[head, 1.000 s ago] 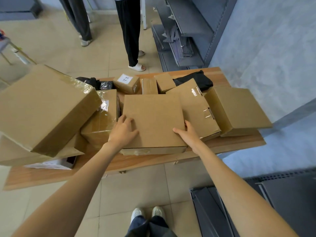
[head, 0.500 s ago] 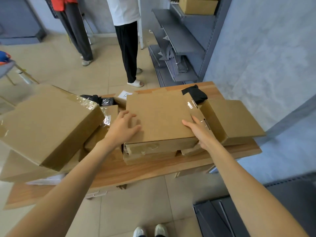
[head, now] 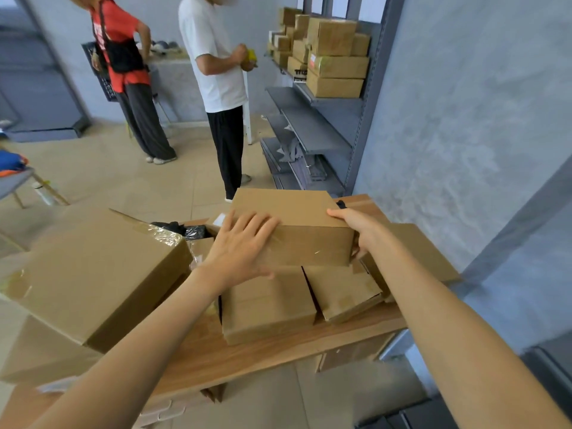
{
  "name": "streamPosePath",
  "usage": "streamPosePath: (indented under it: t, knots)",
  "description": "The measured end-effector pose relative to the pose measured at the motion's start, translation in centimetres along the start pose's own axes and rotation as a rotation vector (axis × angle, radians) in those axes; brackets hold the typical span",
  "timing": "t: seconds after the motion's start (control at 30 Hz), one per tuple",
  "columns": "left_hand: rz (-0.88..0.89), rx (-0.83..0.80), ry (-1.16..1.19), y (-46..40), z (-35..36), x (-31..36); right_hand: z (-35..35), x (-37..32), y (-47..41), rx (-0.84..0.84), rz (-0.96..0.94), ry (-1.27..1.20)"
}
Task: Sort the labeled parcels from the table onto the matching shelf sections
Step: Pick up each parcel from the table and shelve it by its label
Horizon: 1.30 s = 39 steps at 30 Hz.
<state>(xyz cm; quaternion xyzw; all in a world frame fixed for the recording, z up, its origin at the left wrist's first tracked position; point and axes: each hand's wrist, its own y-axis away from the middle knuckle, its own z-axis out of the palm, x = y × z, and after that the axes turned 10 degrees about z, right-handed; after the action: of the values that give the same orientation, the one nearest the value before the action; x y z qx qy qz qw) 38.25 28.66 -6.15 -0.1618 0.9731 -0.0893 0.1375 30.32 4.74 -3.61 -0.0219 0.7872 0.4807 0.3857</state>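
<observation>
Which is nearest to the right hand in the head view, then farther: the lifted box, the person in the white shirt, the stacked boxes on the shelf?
1. Lifted box: held by the right hand.
2. Person in the white shirt: standing beyond the table.
3. Stacked boxes: top shelf, farthest back.

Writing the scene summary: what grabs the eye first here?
Both hands, left hand and right hand, hold a brown box above the wooden table. A big taped box fills the left. Behind, stacked boxes fill the top of the grey shelf.
</observation>
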Motion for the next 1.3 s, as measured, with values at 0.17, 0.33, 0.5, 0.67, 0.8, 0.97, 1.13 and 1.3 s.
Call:
streamPosePath:
  t: [0.17,0.33,0.5,0.67,0.8,0.97,1.13,1.3]
  knots:
    - [0.020,0.083,-0.093,-0.6,0.2,-0.3,-0.7,0.0,0.9,-0.015,0.045,-0.017]
    - [0.036,0.150,-0.101,-1.3,0.0,-1.9,-1.0,0.1,0.6,-0.142,0.056,-0.063]
    - [-0.162,0.146,0.043,-1.6,-1.0,-4.4,-1.4,0.5,0.0,-0.217,-0.140,-0.160]
    - [-0.476,0.130,0.681,-1.6,-4.0,-5.9,0.4,2.0,-1.3,-0.117,-0.314,-0.125]
    - [-0.579,0.186,1.053,-1.4,-4.5,-6.7,1.1,3.2,-2.1,-0.104,-0.381,-0.207]
    - [-0.640,0.201,1.301,-0.4,-4.3,-7.4,1.6,4.3,-3.3,-0.193,-0.383,-0.321]
    - [-0.704,0.183,1.446,0.2,-3.7,-7.7,2.2,4.5,-4.1,-0.390,-0.365,-0.436]
    - [-0.757,0.194,1.470,0.4,-3.3,-7.5,2.2,4.0,-4.1,-0.317,-0.373,-0.493]
